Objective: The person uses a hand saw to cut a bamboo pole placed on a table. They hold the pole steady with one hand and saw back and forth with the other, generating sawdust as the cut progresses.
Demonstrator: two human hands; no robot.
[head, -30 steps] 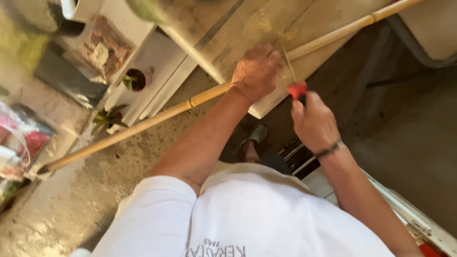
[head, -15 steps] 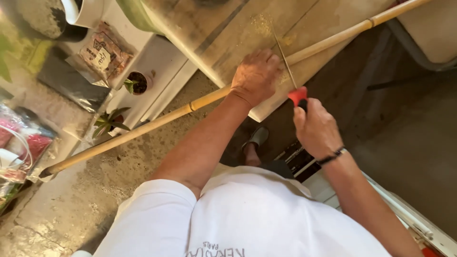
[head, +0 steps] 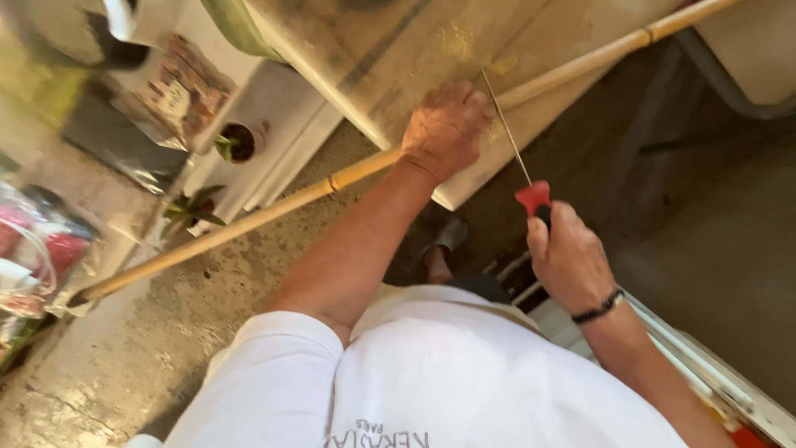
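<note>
Drawn back slightly toward the lower right since the earlier frame, the red-handled saw (head: 531, 195) is gripped in the closed fist of the right hand (head: 570, 261), its thin blade crossing the bamboo pole (head: 274, 207) near the upper centre of the frame. The pole is pinned against the edge of the pale worktable (head: 390, 50) by the left hand (head: 446, 129), whose fingers are curled down over it. The pole is seen running from the left edge of the frame up to the upper right corner. At upper left, a small pot (head: 240, 141) holding a green sprout is set on a white ledge (head: 286, 108), and a second leafy plant (head: 192, 211) is shown just below it; its container cannot be made out. Clear bags (head: 37, 249) of pink and red contents are heaped at the left edge.
</note>
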